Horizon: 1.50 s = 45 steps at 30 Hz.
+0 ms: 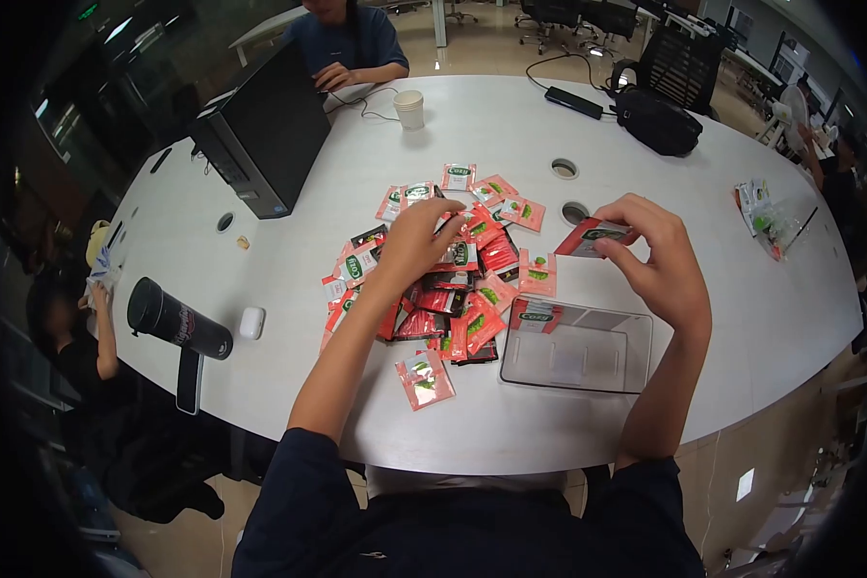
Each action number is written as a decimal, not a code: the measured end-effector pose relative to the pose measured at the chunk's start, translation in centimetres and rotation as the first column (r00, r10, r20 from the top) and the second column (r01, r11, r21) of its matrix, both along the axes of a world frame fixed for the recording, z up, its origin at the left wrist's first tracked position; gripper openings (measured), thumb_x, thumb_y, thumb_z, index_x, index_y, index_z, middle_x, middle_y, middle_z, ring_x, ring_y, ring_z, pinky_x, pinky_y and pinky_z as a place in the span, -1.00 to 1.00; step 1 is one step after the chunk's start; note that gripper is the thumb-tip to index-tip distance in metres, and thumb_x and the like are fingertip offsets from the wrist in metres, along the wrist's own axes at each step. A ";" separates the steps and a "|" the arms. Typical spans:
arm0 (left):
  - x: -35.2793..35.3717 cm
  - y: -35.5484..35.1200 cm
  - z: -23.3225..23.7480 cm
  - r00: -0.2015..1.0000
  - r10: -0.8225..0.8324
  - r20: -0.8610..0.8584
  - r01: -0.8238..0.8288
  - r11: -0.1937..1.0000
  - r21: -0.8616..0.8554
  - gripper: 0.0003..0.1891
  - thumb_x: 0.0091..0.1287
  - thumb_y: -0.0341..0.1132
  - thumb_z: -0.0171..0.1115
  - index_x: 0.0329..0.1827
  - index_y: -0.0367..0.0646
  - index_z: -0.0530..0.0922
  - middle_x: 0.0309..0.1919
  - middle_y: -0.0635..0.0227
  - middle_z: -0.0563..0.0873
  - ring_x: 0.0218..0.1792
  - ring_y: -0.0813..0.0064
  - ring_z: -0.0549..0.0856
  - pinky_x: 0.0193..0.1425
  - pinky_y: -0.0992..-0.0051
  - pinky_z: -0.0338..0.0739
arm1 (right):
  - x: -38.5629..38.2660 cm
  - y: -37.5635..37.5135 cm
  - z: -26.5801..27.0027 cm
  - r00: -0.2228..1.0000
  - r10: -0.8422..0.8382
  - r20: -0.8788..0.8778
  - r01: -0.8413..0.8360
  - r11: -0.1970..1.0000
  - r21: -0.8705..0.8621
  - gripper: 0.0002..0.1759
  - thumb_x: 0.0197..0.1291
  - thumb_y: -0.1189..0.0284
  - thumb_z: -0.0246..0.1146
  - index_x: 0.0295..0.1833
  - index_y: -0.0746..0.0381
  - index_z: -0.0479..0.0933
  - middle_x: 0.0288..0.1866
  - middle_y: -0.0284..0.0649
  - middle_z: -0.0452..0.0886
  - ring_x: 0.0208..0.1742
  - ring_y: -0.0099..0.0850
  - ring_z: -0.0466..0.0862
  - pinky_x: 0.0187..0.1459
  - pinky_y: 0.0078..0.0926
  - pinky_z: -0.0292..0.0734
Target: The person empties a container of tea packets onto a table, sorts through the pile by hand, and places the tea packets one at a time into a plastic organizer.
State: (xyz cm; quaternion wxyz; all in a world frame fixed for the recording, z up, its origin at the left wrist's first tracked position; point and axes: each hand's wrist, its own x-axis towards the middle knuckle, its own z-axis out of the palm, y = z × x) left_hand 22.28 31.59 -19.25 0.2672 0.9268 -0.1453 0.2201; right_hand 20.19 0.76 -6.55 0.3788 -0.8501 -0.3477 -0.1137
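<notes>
A heap of red, pink and black tea bag packets (443, 301), some marked "Cozy", lies on the table in front of me. My left hand (422, 239) is over the heap's upper part, its fingers bent and apart from the thumb; the packets right under it are partly hidden. Between thumb and fingers, my right hand (660, 258) holds a red tea bag packet (588, 237), raised above the table behind a clear plastic box (578, 385). One red packet (536, 315) stands upright at the box's left end. A single pink packet (424, 379) lies near the front.
On the left are a black computer case (270, 135), a dark tumbler (178, 318), a phone (190, 380) and a white earbud case (251, 323). Farther back stand paper cups (408, 109) and a black bag (657, 120). Other people sit around the table.
</notes>
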 end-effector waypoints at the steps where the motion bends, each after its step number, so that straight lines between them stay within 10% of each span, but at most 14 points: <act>1: 0.5 -0.4 -0.5 1.000 -0.007 -0.001 0.007 1.000 0.004 -0.65 0.40 -0.24 0.26 0.16 -0.22 0.60 0.01 0.13 0.72 -0.06 0.26 0.74 0.05 0.32 0.61 | 0.0 -0.1 0.0 1.000 0.003 -0.004 -0.003 1.000 -0.022 -0.76 0.12 0.62 0.32 -0.06 0.32 0.60 -0.21 -0.14 0.67 -0.19 -0.26 0.69 -0.14 -0.39 0.59; 7: 5.0 -3.2 -2.6 0.993 -0.005 -0.121 0.038 0.961 0.273 -0.52 0.12 -0.02 0.47 -0.05 -0.21 0.67 -0.10 0.17 0.71 -0.06 0.11 0.70 0.04 0.15 0.61 | 0.0 -0.4 -0.2 0.999 -0.034 0.010 0.035 0.996 -0.088 -0.80 0.12 0.59 0.31 -0.11 0.32 0.59 -0.19 -0.13 0.67 -0.19 -0.21 0.69 -0.14 -0.35 0.58; 19: 6.4 -4.6 -2.7 0.969 0.011 -0.247 0.099 0.898 0.428 -0.68 0.30 -0.14 0.29 -0.11 -0.24 0.67 -0.16 0.09 0.76 -0.10 0.06 0.74 0.01 0.14 0.62 | 0.5 -1.3 -0.3 1.000 0.014 0.009 -0.014 1.000 -0.028 -0.78 0.13 0.54 0.28 -0.08 0.30 0.59 -0.15 -0.10 0.68 -0.15 -0.11 0.68 -0.09 -0.26 0.54; 25: 5.1 -3.4 -0.8 0.995 -0.095 -0.032 0.101 0.963 0.250 -0.72 0.41 -0.22 0.13 -0.11 -0.30 0.62 -0.26 0.07 0.72 -0.22 0.16 0.74 -0.09 0.21 0.64 | 0.4 -1.6 -0.2 1.000 -0.006 0.014 0.006 1.000 -0.023 -0.78 0.13 0.52 0.28 -0.08 0.30 0.60 -0.15 -0.11 0.68 -0.16 -0.12 0.68 -0.09 -0.27 0.54; 28: 3.6 -2.2 1.2 0.985 -0.034 -0.171 0.000 0.981 -0.192 -0.69 0.50 -0.18 0.05 -0.08 -0.28 0.60 -0.32 0.22 0.69 -0.33 0.43 0.69 -0.21 0.42 0.63 | 0.4 -1.4 -0.2 1.000 -0.004 0.015 0.004 1.000 0.007 -0.78 0.13 0.52 0.28 -0.09 0.32 0.60 -0.17 -0.11 0.67 -0.18 -0.15 0.68 -0.10 -0.29 0.55; 30: 2.1 -1.2 1.8 0.943 -0.179 -0.280 -0.064 0.730 -0.681 -0.66 0.56 -0.13 -0.01 -0.02 -0.23 0.60 -0.31 0.36 0.66 -0.34 0.61 0.62 -0.28 0.58 0.56 | 0.4 -1.1 -0.2 1.000 0.014 0.008 -0.014 0.999 0.036 -0.78 0.12 0.53 0.28 -0.09 0.33 0.60 -0.18 -0.10 0.67 -0.20 -0.16 0.68 -0.10 -0.31 0.55; 34: -2.9 -1.1 3.6 0.857 -0.388 -0.340 -0.183 0.387 -0.904 -0.68 0.56 -0.11 -0.01 0.13 -0.14 0.52 -0.13 0.45 0.65 -0.08 0.60 0.67 0.04 0.47 0.61 | 0.4 0.8 -0.8 0.990 0.130 -0.048 -0.123 0.985 0.123 -0.76 0.09 0.53 0.31 -0.11 0.38 0.58 -0.21 -0.07 0.65 -0.20 -0.19 0.65 -0.11 -0.34 0.53; 38: -8.0 -2.1 4.5 0.794 -0.556 -0.245 -0.239 0.085 -0.967 -0.55 0.61 -0.12 -0.08 0.38 -0.26 0.33 0.20 0.11 0.60 0.14 0.32 0.70 0.15 0.28 0.73 | -0.7 3.7 -1.8 0.985 0.171 -0.016 -0.169 0.983 0.078 -0.75 0.09 0.51 0.33 -0.11 0.40 0.58 -0.21 -0.07 0.63 -0.15 -0.20 0.63 -0.09 -0.35 0.52; 45: -12.6 -2.6 2.2 0.761 -0.620 -0.194 -0.270 -0.030 -0.962 -0.52 0.64 -0.09 -0.13 0.45 -0.22 0.23 0.30 0.07 0.51 0.24 0.23 0.65 0.20 0.26 0.73 | -2.2 7.4 -3.7 0.969 0.180 -0.172 -0.143 0.968 0.204 -0.71 0.11 0.49 0.36 -0.06 0.40 0.60 -0.21 -0.10 0.67 -0.20 -0.22 0.68 -0.11 -0.40 0.55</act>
